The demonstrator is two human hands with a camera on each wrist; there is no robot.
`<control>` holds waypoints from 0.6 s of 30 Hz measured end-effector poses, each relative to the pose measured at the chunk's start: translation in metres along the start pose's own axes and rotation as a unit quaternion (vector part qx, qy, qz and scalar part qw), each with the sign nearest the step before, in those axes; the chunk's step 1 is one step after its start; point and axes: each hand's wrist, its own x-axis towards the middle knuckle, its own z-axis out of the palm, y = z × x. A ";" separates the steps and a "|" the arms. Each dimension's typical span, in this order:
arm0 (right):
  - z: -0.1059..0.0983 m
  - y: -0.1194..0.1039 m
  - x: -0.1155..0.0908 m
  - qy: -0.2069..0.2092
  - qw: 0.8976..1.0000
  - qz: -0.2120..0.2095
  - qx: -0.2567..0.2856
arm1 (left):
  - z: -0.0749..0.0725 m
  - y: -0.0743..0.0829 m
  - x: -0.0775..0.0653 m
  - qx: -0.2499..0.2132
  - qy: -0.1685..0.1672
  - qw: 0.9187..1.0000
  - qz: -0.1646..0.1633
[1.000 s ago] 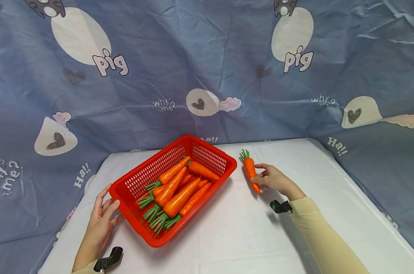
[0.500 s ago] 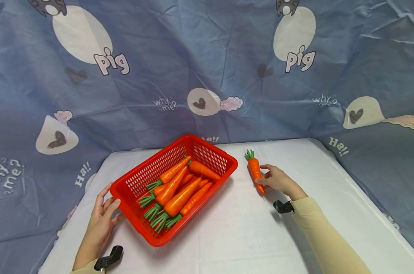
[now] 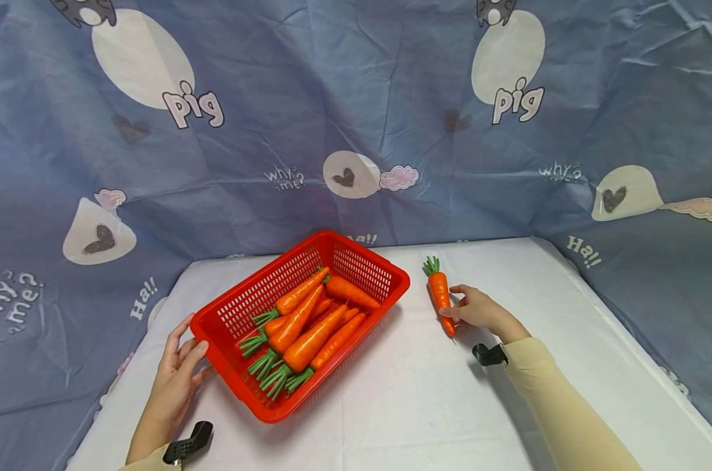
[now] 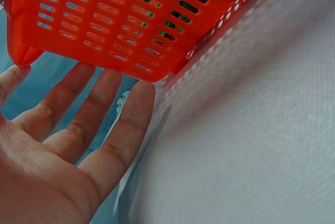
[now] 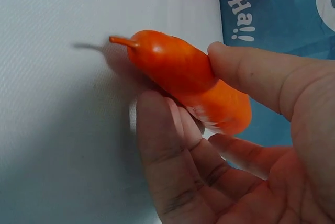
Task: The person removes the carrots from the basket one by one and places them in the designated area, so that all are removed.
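Observation:
A red perforated plastic basket (image 3: 232,386) stands at an angle on the table, with several orange carrots (image 3: 309,343) with green stem tops lying inside. My left hand (image 3: 172,379) touches its near left corner; the left wrist view shows the fingers (image 4: 131,119) mostly straight against the lower edge of the basket wall. To the right of the basket, my right hand (image 3: 480,311) pinches a single carrot (image 3: 439,291) by its lower part, stems pointing away from me. Seen from the right wrist, the thumb (image 5: 256,72) lies on one side of that carrot and the fingers on the other.
A white cloth covers the table (image 3: 385,399). Behind it and along both sides hangs a blue printed curtain (image 3: 344,118). A black wrist device (image 3: 489,355) sits by the right sleeve, and another (image 3: 188,445) by the left.
My right hand has shifted slightly to the right with the carrot, then nearly stopped. The left hand and the basket have kept their places.

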 end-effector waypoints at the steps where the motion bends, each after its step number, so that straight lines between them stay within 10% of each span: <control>1: 0.000 0.000 0.000 -0.002 1.000 0.001 0.002 | 0.000 0.000 0.000 -0.001 -0.001 1.000 0.001; 18: -0.002 -0.005 -0.001 -0.001 1.000 0.008 0.003 | 0.001 0.000 0.000 0.001 -0.004 1.000 0.020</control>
